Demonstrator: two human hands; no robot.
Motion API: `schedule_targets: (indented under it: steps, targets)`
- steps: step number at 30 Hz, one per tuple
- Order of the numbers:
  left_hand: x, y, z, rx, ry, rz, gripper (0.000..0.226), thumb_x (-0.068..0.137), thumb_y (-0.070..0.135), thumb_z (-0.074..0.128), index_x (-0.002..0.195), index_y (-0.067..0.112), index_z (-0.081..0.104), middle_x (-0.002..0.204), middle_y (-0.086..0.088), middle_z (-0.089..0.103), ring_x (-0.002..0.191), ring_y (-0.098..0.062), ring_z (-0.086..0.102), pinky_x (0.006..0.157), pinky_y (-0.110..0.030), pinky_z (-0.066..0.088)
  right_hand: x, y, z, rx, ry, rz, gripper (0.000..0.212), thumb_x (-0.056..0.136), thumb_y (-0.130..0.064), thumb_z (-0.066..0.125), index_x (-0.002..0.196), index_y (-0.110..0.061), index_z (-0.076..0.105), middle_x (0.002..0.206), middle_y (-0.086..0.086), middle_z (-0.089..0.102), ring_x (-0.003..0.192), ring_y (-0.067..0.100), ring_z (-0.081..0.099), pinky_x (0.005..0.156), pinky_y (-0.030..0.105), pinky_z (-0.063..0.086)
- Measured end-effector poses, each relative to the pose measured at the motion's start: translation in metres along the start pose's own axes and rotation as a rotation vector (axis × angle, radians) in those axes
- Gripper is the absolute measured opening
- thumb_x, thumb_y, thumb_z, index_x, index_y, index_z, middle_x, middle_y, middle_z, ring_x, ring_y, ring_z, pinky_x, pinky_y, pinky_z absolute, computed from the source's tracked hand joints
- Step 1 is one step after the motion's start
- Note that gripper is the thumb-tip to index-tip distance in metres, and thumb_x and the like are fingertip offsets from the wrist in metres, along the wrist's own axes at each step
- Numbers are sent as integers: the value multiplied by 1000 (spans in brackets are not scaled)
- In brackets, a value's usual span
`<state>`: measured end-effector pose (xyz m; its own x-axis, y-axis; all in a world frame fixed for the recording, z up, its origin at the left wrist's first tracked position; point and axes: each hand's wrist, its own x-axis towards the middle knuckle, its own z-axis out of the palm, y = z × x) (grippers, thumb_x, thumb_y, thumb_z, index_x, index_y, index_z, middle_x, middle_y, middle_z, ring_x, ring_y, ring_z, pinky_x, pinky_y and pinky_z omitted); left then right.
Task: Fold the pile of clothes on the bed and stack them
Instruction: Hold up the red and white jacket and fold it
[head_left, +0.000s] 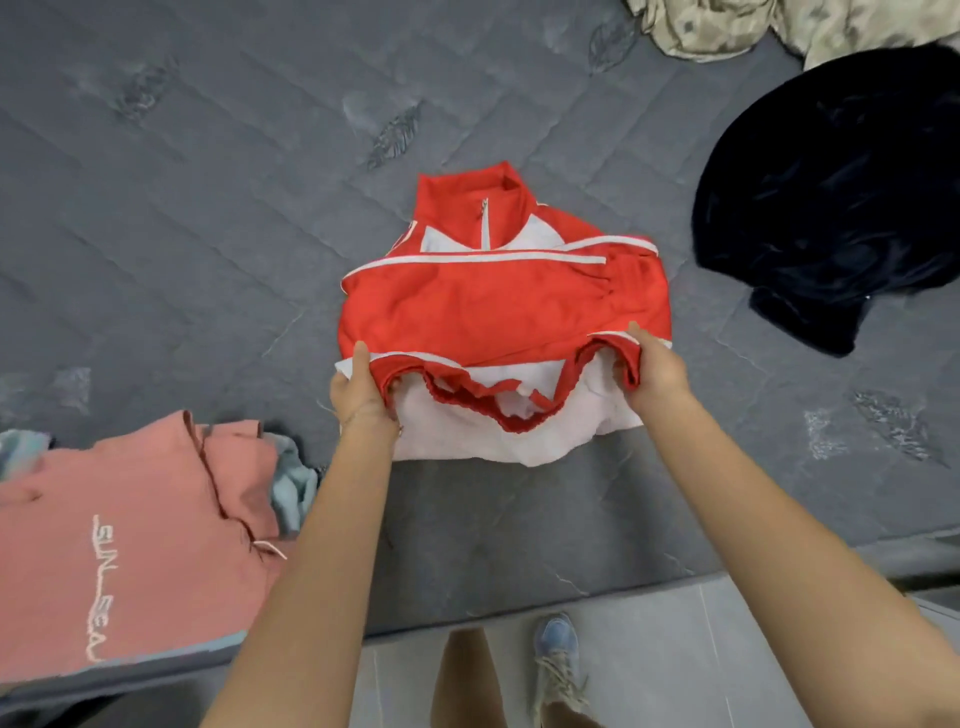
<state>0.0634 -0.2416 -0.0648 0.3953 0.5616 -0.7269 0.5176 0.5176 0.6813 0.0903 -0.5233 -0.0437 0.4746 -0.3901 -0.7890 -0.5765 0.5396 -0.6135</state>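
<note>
Grey mattress (208, 234) bears a red jacket (498, 306); left grip (363, 400) and right grip (657, 371) each pinch its apparently folded-up hem.

My left hand (363, 397) and right hand (655, 366) grip the near hem of the red jacket (498, 306) on the grey bed (208, 208).

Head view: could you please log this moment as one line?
step: folding jacket | left hand: grips jacket | right hand: grips jacket | pink top: lies left | waiting: dark garment, beige garment
</note>
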Motion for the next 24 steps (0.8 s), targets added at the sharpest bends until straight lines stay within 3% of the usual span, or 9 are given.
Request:
schedule_targets:
  steps: [3,5,10,14,18,21,23,24]
  targets:
    - [26,26,10,-12,0,-46,21,91,38,60,92,18,53,71,2,52,55,-9,50,46,-17,44,15,-22,27,107,54,-32,13,91,-12,62,81,-15,55,48,-5,62,37,6,57,35,15,40]
    - [41,43,17,-17,-14,-42,19,93,35,58,86,19,52,70,2,52,51,-6,52,41,-15,44,24,-36,41,130,80,-45,14,92,-11,60,81,-17,53,59,-4,61,36,3,55,36,15,41]
    - [75,72,48,-82,-134,-27,19,95,30,56,100,12,55,72,1,54,43,0,55,46,-14,48,50,-61,75,148,89,-83,13,92,-5,58,84,-13,53,51,-4,60,37,1,53,41,16,43]
    - [92,91,76,-224,-139,-114,19,94,25,60,80,13,55,68,3,54,47,-1,57,49,-16,49,76,-71,102,247,81,-66,7,91,0,58,89,-7,56,57,0,59,43,6,57,44,19,47]
    - [102,109,102,-433,-148,-124,20,96,17,57,77,9,54,49,3,59,44,-3,58,55,-16,53,98,-89,126,332,4,-47,2,94,-3,56,92,-3,57,53,2,62,45,10,61,46,20,50]
    - [105,113,116,-449,-227,-34,14,100,13,48,89,11,57,66,4,69,66,-6,67,73,-22,57,97,-103,144,342,-125,-63,12,98,-12,51,92,-4,59,60,2,68,57,10,67,55,20,54]
    - [108,103,123,-287,-261,49,13,99,14,48,109,13,55,95,0,67,87,-11,64,79,-24,55,98,-105,150,194,-154,-96,13,98,-14,51,101,-5,59,77,1,70,73,12,68,66,21,56]
    - [110,94,123,-139,-255,116,27,97,17,50,124,15,50,112,-1,62,98,-13,62,88,-28,52,100,-103,149,84,-143,-129,17,97,-14,53,112,-6,57,91,1,68,84,13,65,73,21,55]
